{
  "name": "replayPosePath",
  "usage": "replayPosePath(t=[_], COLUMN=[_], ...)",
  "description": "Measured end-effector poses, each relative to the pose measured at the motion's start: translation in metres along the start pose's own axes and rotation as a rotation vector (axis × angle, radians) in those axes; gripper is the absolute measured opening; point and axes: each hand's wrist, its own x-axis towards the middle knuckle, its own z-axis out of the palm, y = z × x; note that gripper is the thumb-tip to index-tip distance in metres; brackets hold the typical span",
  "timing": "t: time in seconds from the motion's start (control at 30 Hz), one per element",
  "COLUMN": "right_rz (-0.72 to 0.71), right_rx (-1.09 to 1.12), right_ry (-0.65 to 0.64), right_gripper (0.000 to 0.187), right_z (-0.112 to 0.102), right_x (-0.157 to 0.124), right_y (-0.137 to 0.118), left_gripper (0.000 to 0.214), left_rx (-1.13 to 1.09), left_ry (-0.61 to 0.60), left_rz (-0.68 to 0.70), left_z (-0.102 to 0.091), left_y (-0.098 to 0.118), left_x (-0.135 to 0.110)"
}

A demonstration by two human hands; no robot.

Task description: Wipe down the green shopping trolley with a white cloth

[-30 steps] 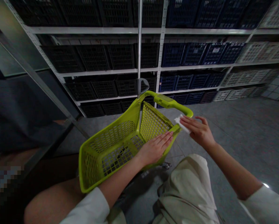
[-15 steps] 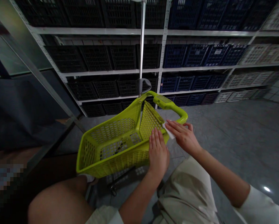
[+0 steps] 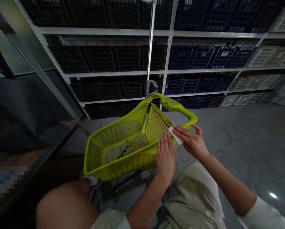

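A lime-green plastic shopping basket [image 3: 118, 149] with a curved handle [image 3: 178, 106] stands on a wheeled base in front of my knees. My left hand [image 3: 165, 156] lies flat on the basket's near right wall, fingers stretched out and together. My right hand [image 3: 192, 141] pinches a small white wipe [image 3: 175, 136] against the basket's rim, just below the handle's right end. A grey telescopic pole [image 3: 151, 47] rises from the basket's far end.
Metal shelving [image 3: 137, 71] filled with several black, blue and white crates spans the back. A slanted metal beam [image 3: 49, 82] runs down at left. Grey tiled floor [image 3: 247, 136] stretches to the right. My bare knee [image 3: 66, 206] and light shorts [image 3: 192, 197] fill the bottom.
My left hand moved from inside the basket to its outer right wall. The right hand slid the wipe from the handle's end down to the rim. The basket tipped more level.
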Motion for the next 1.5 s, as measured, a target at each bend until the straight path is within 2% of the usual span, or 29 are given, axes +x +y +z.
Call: replayPosePath(t=[0.07, 0.13, 0.23, 0.3, 0.37, 0.4, 0.47, 0.53, 0.6, 0.67, 0.77, 0.83, 0.93, 1.0, 1.03, 1.1, 1.2, 1.27, 1.33, 1.43, 1.5], right_rz=[0.08, 0.191, 0.23, 0.163, 0.069, 0.036, 0.029, 0.121, 0.218, 0.208, 0.072, 0.0, 0.033, 0.163, 0.227, 0.269, 0.134, 0.042, 0.05, 0.225, 0.3], right_rx=[-0.061, -0.12, -0.131, -0.074, -0.019, -0.011, -0.044, -0.107, -0.154, -0.151, -0.072, -0.031, -0.073, -0.149, -0.183, -0.209, -0.124, -0.069, -0.083, -0.173, -0.212], right_ry=[0.05, 0.122, 0.151, 0.102, 0.044, 0.029, 0.043, 0.1, 0.15, 0.143, 0.051, 0.005, 0.015, 0.07, 0.111, 0.169, 0.101, 0.037, 0.044, 0.129, 0.168], right_gripper=[0.062, 0.064, 0.065, 0.062, 0.059, 0.059, 0.06, 0.063, 0.064, 0.063, 0.06, 0.059, 0.061, 0.06, 0.059, 0.057, 0.055, 0.054, 0.054, 0.056, 0.058], right_z=[-0.006, -0.006, 0.004, 0.012, 0.014, 0.012, 0.005, -0.002, -0.003, 0.001, 0.01, 0.009, 0.002, -0.001, 0.0, 0.005, 0.015, 0.015, 0.009, 0.001, 0.001], right_x=[-0.004, -0.005, -0.003, -0.001, -0.001, -0.001, -0.003, -0.004, -0.005, -0.005, -0.005, -0.006, -0.007, -0.008, -0.008, -0.008, -0.007, -0.007, -0.008, -0.007, -0.007], right_y=[0.024, 0.036, 0.014, -0.01, -0.019, -0.013, 0.014, 0.044, 0.054, 0.039, 0.0, -0.005, 0.028, 0.05, 0.052, 0.038, -0.002, -0.008, 0.012, 0.053, 0.056], left_gripper=[0.076, 0.078, 0.076, 0.075, 0.074, 0.073, 0.071, 0.07, 0.072, 0.073, 0.071, 0.07, 0.067, 0.064, 0.063, 0.062, 0.06, 0.06, 0.061, 0.062, 0.063], left_rx=[-0.01, -0.025, -0.038, -0.034, -0.019, -0.01, -0.002, -0.014, -0.039, -0.053, -0.038, -0.018, 0.011, 0.032, 0.045, 0.072, 0.113, 0.134, 0.14, 0.126, 0.116], left_ry=[0.006, 0.008, 0.013, 0.017, 0.017, 0.015, 0.007, 0.005, 0.017, 0.036, 0.045, 0.035, 0.018, 0.017, 0.021, 0.034, 0.055, 0.052, 0.039, 0.025, 0.025], left_rz=[0.025, 0.036, 0.031, 0.02, 0.009, 0.006, 0.011, 0.019, 0.018, 0.008, 0.0, 0.002, 0.019, 0.025, 0.026, 0.026, 0.031, 0.038, 0.05, 0.058, 0.052], left_z=[0.003, 0.004, 0.006, 0.006, 0.007, 0.007, 0.007, 0.008, 0.009, 0.01, 0.009, 0.008, 0.006, 0.005, 0.004, 0.004, 0.003, 0.002, 0.001, 0.001, 0.002], left_y=[-0.003, -0.004, 0.0, 0.004, 0.006, 0.007, 0.007, 0.007, 0.007, 0.008, 0.01, 0.011, 0.01, 0.011, 0.011, 0.011, 0.012, 0.012, 0.011, 0.01, 0.011], left_x=[0.0, 0.001, 0.002, 0.003, 0.003, 0.003, 0.003, 0.003, 0.003, 0.003, 0.004, 0.004, 0.004, 0.004, 0.004, 0.004, 0.005, 0.005, 0.005, 0.005, 0.005])
